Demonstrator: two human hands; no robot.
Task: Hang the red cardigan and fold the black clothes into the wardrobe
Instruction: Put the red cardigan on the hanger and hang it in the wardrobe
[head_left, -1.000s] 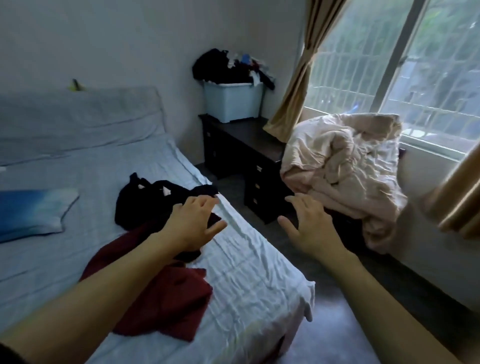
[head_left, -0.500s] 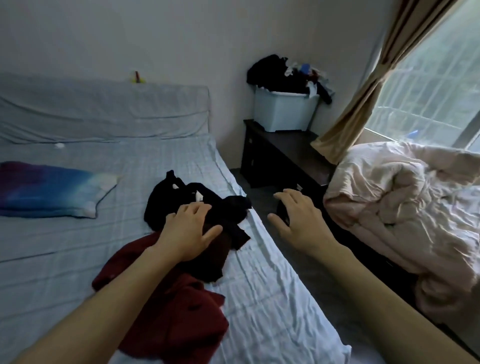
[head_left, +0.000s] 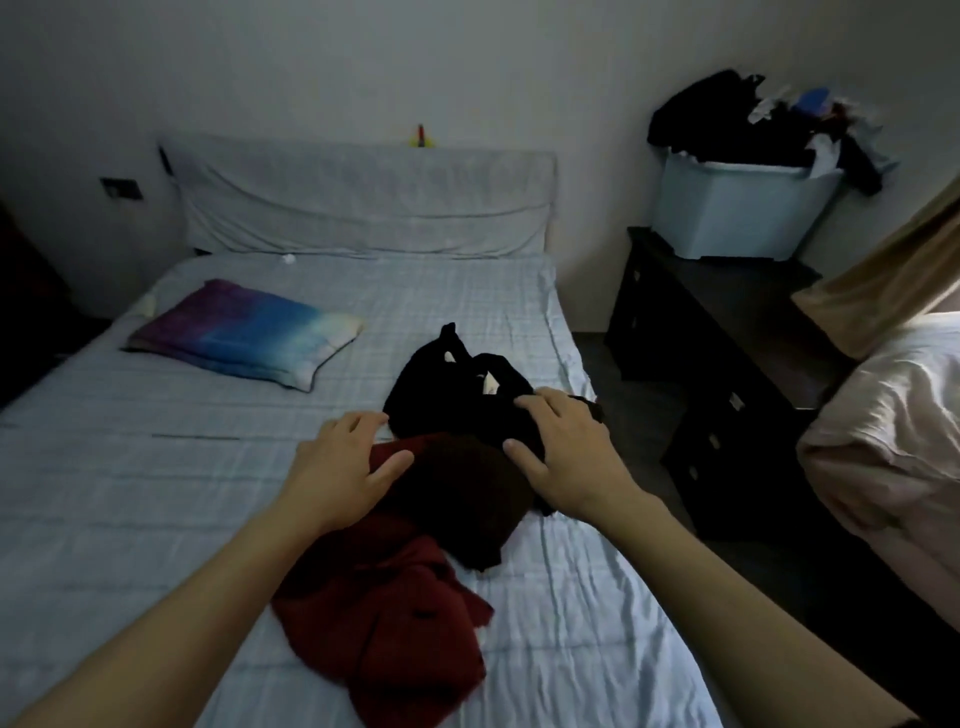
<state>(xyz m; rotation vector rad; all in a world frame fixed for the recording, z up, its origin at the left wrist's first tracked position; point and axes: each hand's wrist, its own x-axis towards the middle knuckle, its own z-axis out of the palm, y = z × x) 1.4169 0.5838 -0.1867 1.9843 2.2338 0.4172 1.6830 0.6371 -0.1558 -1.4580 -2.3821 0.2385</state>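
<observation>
Far left on the bed (head_left: 130, 493): blue-purple pillow (head_left: 244, 338). L hand (head_left: 340, 467) is palm down, fingers loose & spread, holding nothing, over the far-left edge of the red cardigan (head_left: 384, 613), which lies crumpled near-middle on the sheet. Just beyond, the black clothes (head_left: 457, 384) are heaped, overlapping it. R hand (head_left: 569, 462) is over their right side, fingers relaxed, not gripping; possibly touching the cloth, too dim to tell. Right of the bed: dark dresser (head_left: 727, 332) w/ a full pale bin (head_left: 737, 218).
</observation>
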